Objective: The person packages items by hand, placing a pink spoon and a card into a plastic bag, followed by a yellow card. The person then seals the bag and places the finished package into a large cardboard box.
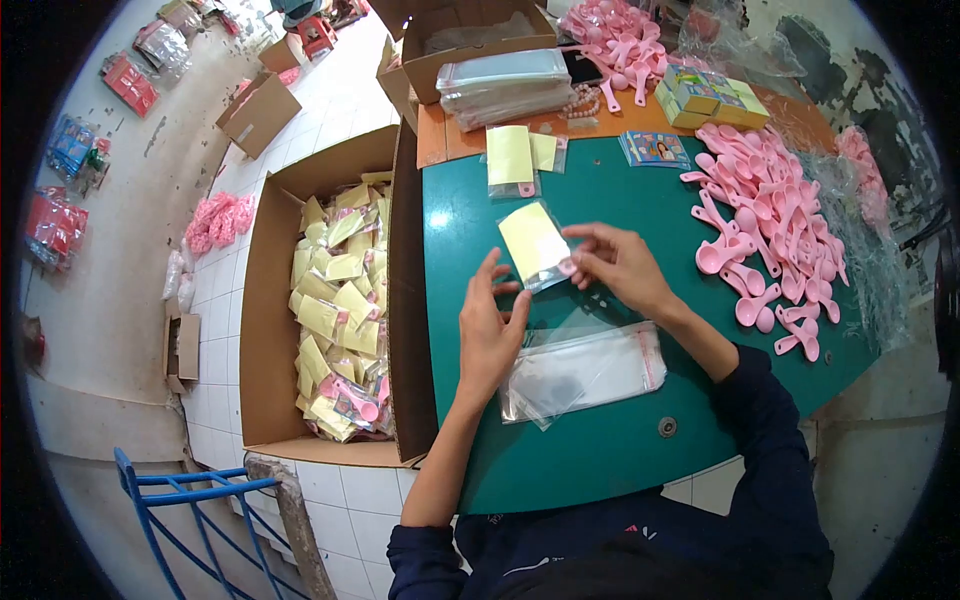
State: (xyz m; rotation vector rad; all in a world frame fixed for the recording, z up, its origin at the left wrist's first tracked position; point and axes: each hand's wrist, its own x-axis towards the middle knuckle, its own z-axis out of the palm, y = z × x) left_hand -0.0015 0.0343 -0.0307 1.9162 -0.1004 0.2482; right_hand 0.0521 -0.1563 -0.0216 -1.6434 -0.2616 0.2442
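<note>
My right hand [622,268] pinches the lower right side of a clear plastic packet [533,240] above the green table. Inside it is a pale yellow card, and a bit of pink shows by my fingertips. My left hand [492,325] is beside the packet's lower left, fingers apart and curved, holding nothing. Below both hands lies a stack of clear plastic bags [590,372], with one loose bag askew on top. Two finished-looking packets with yellow cards [510,160] lie farther back, overlapping.
A large cardboard box [262,330] full of yellow-card packets stands left of the green table [465,450]. Pink spoons [775,220] are heaped at right. Picture cards [655,149], card bundles [710,95] and a thick bag stack [503,85] lie at the back. A blue metal frame [205,494] stands lower left.
</note>
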